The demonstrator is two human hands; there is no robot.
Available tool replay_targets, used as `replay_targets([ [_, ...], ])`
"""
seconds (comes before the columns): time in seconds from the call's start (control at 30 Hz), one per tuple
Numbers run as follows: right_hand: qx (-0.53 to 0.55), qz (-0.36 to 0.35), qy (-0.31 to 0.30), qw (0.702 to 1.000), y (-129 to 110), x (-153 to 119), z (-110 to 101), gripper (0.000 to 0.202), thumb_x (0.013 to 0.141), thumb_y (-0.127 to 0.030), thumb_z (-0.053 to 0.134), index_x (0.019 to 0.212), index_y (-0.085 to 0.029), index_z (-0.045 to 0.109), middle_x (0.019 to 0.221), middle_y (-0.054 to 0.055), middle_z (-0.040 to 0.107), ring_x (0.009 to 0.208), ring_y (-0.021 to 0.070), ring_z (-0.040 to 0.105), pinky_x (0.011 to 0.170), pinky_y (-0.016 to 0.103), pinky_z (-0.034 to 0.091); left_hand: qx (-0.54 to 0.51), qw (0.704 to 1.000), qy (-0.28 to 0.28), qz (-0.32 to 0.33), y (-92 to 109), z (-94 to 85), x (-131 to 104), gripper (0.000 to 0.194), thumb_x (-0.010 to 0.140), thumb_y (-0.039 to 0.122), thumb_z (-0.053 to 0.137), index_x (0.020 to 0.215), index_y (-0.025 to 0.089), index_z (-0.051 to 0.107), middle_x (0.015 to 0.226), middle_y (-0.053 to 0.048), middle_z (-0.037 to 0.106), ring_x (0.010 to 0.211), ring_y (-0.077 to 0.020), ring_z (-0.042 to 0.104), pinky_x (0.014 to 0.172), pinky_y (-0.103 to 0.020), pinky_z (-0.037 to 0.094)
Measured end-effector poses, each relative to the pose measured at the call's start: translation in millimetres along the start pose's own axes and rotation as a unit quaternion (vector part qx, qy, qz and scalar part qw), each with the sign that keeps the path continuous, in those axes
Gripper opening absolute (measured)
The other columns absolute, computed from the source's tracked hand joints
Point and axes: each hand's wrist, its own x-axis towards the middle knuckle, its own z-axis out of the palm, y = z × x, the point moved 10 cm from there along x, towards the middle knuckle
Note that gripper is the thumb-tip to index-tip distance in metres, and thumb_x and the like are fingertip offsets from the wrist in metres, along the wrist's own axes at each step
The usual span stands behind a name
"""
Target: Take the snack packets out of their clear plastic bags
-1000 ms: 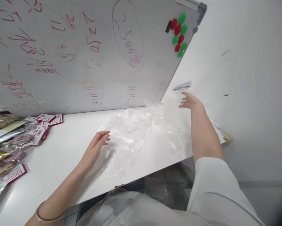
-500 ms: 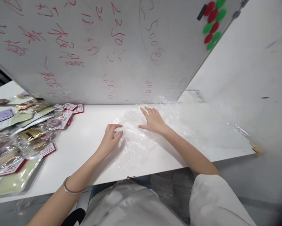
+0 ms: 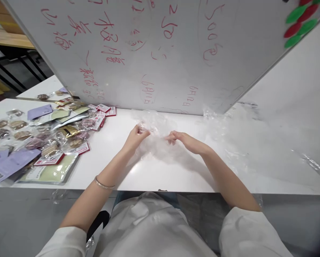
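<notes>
A crumpled sheet or bag of clear plastic film is between my two hands, just above the white table. My left hand grips its left side, thumb against curled fingers. On the other side my right hand pinches the film, its fingers closed and a little blurred. Whether the film is one bag or several layers, I cannot tell. More clear film lies on the table to the right of my right hand.
Left of my hands is a pile of packaged goods: purple pouches, a pale green pouch, and several clear-wrapped pieces with red-edged cards. A whiteboard with red writing stands at the back. A white wall rises at the right.
Both hands have closed on the film, which is now bunched up between them; earlier they were spread over it. The view has swung left, showing more of the pile.
</notes>
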Motion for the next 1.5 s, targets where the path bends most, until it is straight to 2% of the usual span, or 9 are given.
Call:
replay_targets([
  [0.2,0.04,-0.066,0.201,0.976,12,11,-50,0.057,0.071,-0.06,0.076,0.115,-0.027,0.063,0.133,0.01,0.055,0.123,0.0251,0.053,0.102,0.043,0.044,-0.15,0.978,-0.137,0.055,28,10.1,-5,0.023,0.062,0.037,0.079,0.063,0.018,0.065,0.091,-0.006,0.07,0.093,-0.0235,0.063,0.084,-0.035,0.048],
  [0.43,0.131,-0.013,-0.052,0.99,-12,23,0,0.026,0.076,-0.043,0.073,0.089,-0.021,0.066,0.098,0.006,0.07,0.092,0.0219,0.066,0.084,0.038,0.053,-0.121,0.98,-0.127,0.092,39,5.7,-18,0.028,0.075,0.044,0.074,0.069,0.018,0.063,0.071,-0.002,0.066,0.087,-0.0226,0.069,0.084,-0.034,0.05],
  [0.6,0.089,0.111,0.096,0.985,-8,-4,-65,0.017,0.084,-0.035,0.059,0.093,-0.023,0.066,0.075,-0.001,0.061,0.06,0.0119,0.054,0.056,0.026,0.043,-0.126,0.981,-0.033,0.147,65,-48.5,-28,0.039,0.073,0.038,0.075,0.061,0.021,0.042,0.053,0.006,0.046,0.064,-0.0159,0.066,0.069,-0.028,0.055],
  [0.77,-0.169,0.202,-0.011,0.965,-7,-22,-125,0.033,0.082,-0.053,0.067,0.093,-0.022,0.07,0.087,0.002,0.066,0.076,0.0163,0.059,0.067,0.03,0.046,-0.126,0.991,-0.04,0.024,62,-68.8,-31,0.045,0.067,0.027,0.073,0.064,0.022,0.028,0.053,0.011,0.024,0.035,-0.0022,0.022,0.033,-0.015,0.02],
  [1.03,-0.34,0.267,0.402,0.807,-7,-24,-229,0.062,0.086,-0.057,0.064,0.133,-0.019,0.053,0.135,0.02,0.054,0.122,0.0416,0.052,0.099,0.066,0.043,0.268,0.945,0.185,0.04,37,-120.5,-9,0.022,0.091,0.036,0.053,0.078,0.023,0.041,0.061,0.003,0.044,0.052,-0.0143,0.05,0.05,-0.024,0.038],
  [1.13,-0.417,0.128,0.459,0.774,-38,-14,-177,0.05,0.095,-0.034,0.052,0.139,-0.011,0.05,0.139,0.021,0.053,0.129,0.0402,0.049,0.107,0.065,0.038,0.531,0.819,0.212,0.045,37,-121.4,-16,0.017,0.093,0.031,0.049,0.096,0.016,0.056,0.09,-0.015,0.065,0.093,-0.033,0.066,0.078,-0.041,0.051],
  [1.23,-0.389,-0.006,0.196,0.9,-34,26,-64,0.044,0.098,-0.035,0.044,0.136,-0.017,0.057,0.135,0.014,0.061,0.121,0.032,0.059,0.103,0.053,0.047,0.67,0.707,0.196,0.115,51,-95.4,-24,0.036,0.089,0.021,0.052,0.12,0.005,0.057,0.133,-0.029,0.055,0.132,-0.0458,0.048,0.105,-0.059,0.038],
  [1.37,-0.362,-0.107,-0.034,0.925,-20,30,53,0.062,0.097,-0.058,0.045,0.148,-0.021,0.049,0.155,0.013,0.046,0.142,0.0313,0.043,0.117,0.052,0.035,0.681,0.661,-0.027,0.314,54,-1.9,-20,0.066,0.087,0.03,0.063,0.146,0.01,0.043,0.157,-0.023,0.037,0.149,-0.0374,0.028,0.121,-0.052,0.021],
  [1.5,-0.358,-0.087,-0.084,0.926,12,20,93,0.082,0.09,-0.077,0.039,0.157,-0.029,0.035,0.169,0.011,0.013,0.154,0.0405,0.004,0.121,0.065,0.008,0.65,0.686,-0.162,0.283,37,44.5,19,0.046,0.09,0.026,0.062,0.134,0.018,0.057,0.127,-0.016,0.067,0.123,-0.0293,0.061,0.109,-0.043,0.04],
])
